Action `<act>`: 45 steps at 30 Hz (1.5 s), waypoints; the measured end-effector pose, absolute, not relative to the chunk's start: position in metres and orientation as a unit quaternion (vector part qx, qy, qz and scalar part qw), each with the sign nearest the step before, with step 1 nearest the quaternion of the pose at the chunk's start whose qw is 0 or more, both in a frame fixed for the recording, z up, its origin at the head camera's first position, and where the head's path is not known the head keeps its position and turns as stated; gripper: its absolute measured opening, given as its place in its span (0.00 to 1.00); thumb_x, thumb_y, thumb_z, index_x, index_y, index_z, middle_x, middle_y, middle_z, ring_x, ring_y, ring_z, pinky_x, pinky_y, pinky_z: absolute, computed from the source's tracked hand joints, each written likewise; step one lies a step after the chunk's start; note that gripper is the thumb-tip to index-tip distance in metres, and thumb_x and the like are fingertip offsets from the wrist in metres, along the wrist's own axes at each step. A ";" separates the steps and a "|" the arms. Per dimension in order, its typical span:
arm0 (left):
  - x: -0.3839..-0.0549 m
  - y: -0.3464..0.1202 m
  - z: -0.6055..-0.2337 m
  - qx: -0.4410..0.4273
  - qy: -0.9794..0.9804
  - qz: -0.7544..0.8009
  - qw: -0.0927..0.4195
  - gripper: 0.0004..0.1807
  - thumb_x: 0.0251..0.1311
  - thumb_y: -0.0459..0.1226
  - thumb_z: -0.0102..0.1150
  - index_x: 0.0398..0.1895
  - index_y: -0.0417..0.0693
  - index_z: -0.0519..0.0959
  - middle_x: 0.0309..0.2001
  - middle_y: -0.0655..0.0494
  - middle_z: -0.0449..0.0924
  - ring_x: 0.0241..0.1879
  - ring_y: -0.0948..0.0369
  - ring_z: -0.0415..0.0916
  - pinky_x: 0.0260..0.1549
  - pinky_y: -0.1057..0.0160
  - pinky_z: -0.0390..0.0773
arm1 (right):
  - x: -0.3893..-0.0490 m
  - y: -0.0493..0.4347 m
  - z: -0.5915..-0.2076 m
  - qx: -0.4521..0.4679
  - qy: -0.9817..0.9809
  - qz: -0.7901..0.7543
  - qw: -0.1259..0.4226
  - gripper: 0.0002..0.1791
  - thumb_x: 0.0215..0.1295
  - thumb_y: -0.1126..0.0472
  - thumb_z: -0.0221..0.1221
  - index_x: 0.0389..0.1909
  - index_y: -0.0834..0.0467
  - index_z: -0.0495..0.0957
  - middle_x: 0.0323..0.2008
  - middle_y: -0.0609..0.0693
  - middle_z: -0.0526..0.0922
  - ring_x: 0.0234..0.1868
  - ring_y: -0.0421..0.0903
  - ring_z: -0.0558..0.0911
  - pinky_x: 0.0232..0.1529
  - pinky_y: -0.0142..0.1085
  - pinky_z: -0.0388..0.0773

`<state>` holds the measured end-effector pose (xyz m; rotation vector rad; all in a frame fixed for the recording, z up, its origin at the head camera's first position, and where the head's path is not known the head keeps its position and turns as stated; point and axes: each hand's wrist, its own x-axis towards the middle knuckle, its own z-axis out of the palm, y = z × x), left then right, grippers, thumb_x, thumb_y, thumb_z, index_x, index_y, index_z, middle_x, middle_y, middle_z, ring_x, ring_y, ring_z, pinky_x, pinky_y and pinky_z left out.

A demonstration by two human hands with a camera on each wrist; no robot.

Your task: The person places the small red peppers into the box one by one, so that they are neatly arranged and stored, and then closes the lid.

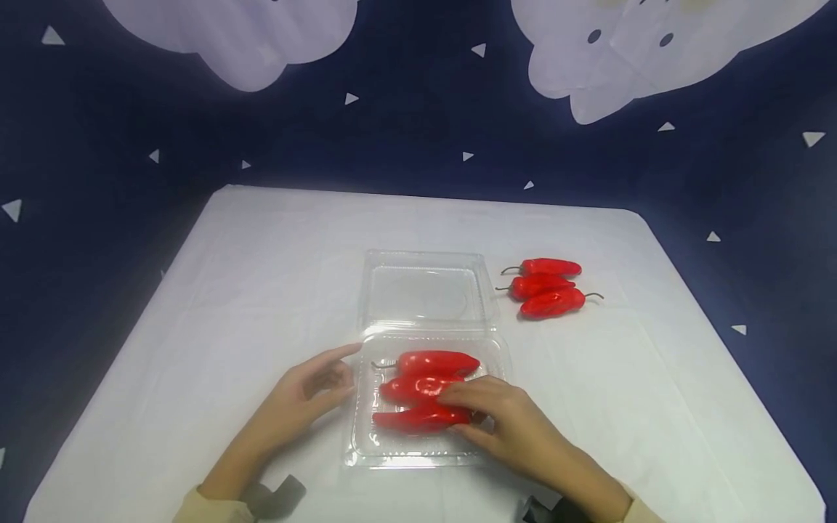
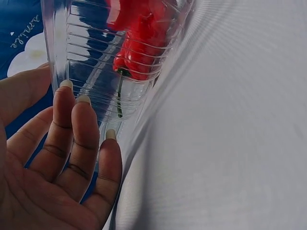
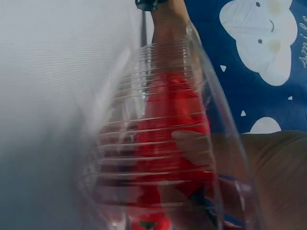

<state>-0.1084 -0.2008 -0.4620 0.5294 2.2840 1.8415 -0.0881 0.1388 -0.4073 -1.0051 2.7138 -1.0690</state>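
Placing the near pepper (image 1: 407,420) in the clear box (image 1: 413,460), it seems, the right hand (image 1: 506,418) pinches it; the left hand (image 1: 299,396) rests loosely spread, left. Next probably needs letting go gently.

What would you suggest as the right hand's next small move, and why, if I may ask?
I would probably have the right hand release the front pepper: it appears to lie within the open clear container, alongside two other peppers, while three more peppers lie on the table outside.
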 end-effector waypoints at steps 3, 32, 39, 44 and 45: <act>-0.108 -0.201 -0.462 0.176 0.766 0.614 0.078 0.32 0.66 0.34 0.67 0.72 0.60 0.72 0.42 0.56 0.83 0.46 0.57 0.82 0.54 0.65 0.81 | -0.087 0.138 -0.409 -0.333 0.887 -0.318 0.028 0.28 0.53 0.63 0.77 0.58 0.47 0.84 0.53 0.37 0.85 0.52 0.39 0.83 0.50 0.36 0.85; -0.104 -0.204 -0.461 0.172 0.770 0.611 0.065 0.32 0.65 0.34 0.68 0.72 0.58 0.72 0.41 0.56 0.83 0.45 0.58 0.82 0.54 0.65 0.81 | -0.126 0.188 -0.372 -0.300 0.899 -0.305 -0.089 0.26 0.52 0.65 0.78 0.53 0.49 0.86 0.51 0.40 0.86 0.48 0.40 0.86 0.43 0.28 0.85; -0.106 -0.202 -0.460 0.180 0.772 0.606 0.062 0.32 0.65 0.33 0.67 0.71 0.57 0.73 0.42 0.58 0.83 0.46 0.58 0.82 0.55 0.64 0.80 | -0.180 0.270 -0.398 -0.170 0.920 -0.326 -0.136 0.23 0.58 0.68 0.73 0.54 0.50 0.85 0.52 0.45 0.86 0.52 0.28 0.78 0.41 0.17 0.78; -0.109 -0.200 -0.459 0.187 0.773 0.603 0.062 0.31 0.65 0.34 0.67 0.72 0.57 0.72 0.41 0.58 0.83 0.47 0.58 0.83 0.56 0.63 0.81 | -0.203 0.318 -0.421 -0.122 0.932 -0.322 -0.114 0.25 0.60 0.69 0.72 0.58 0.53 0.83 0.61 0.50 0.80 0.59 0.24 0.71 0.44 0.16 0.76; -0.108 -0.200 -0.459 0.186 0.773 0.603 0.063 0.32 0.65 0.34 0.67 0.72 0.56 0.72 0.41 0.58 0.83 0.46 0.58 0.83 0.56 0.63 0.81 | -0.207 0.324 -0.424 -0.119 0.932 -0.326 -0.108 0.25 0.60 0.69 0.72 0.59 0.54 0.83 0.62 0.51 0.79 0.60 0.25 0.71 0.44 0.16 0.76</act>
